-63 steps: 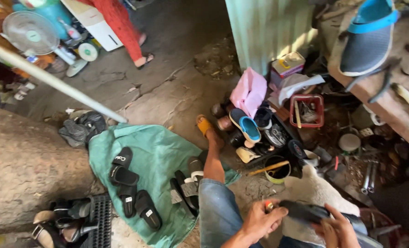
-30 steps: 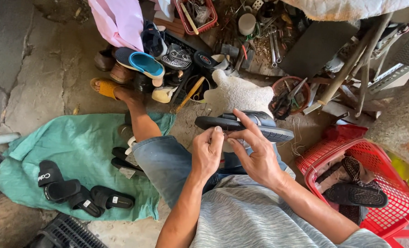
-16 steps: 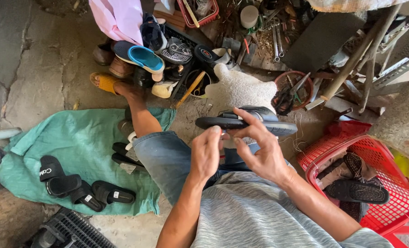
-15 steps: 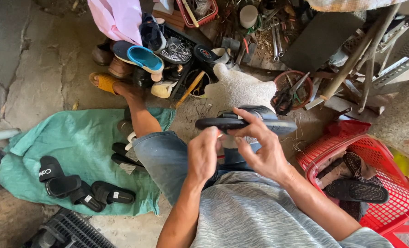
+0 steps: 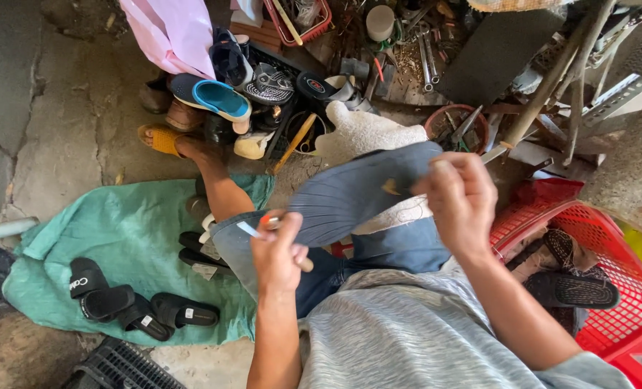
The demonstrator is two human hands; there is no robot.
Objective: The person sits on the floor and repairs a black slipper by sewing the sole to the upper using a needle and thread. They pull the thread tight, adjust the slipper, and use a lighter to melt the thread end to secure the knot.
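Note:
I sit on the ground with a dark grey sandal (image 5: 357, 193) held sole-up over my lap. My right hand (image 5: 459, 200) grips its far end between thumb and fingers. My left hand (image 5: 278, 252) is closed around a small tool with a wooden handle and an orange-and-white tip (image 5: 257, 225), right beside the sandal's near end. A small yellowish mark shows on the sole close to my right thumb.
A green cloth (image 5: 123, 245) with several black sandals (image 5: 105, 301) lies to my left. A red plastic basket (image 5: 609, 288) holding dark footwear stands at my right. A pile of shoes, a blue slipper (image 5: 216, 97), tools and a pink bag (image 5: 170, 32) lie ahead.
The sandal has been turned from edge-on to sole-up. My left hand has dropped off it and now holds the small tool; my right hand keeps its grip on the far end.

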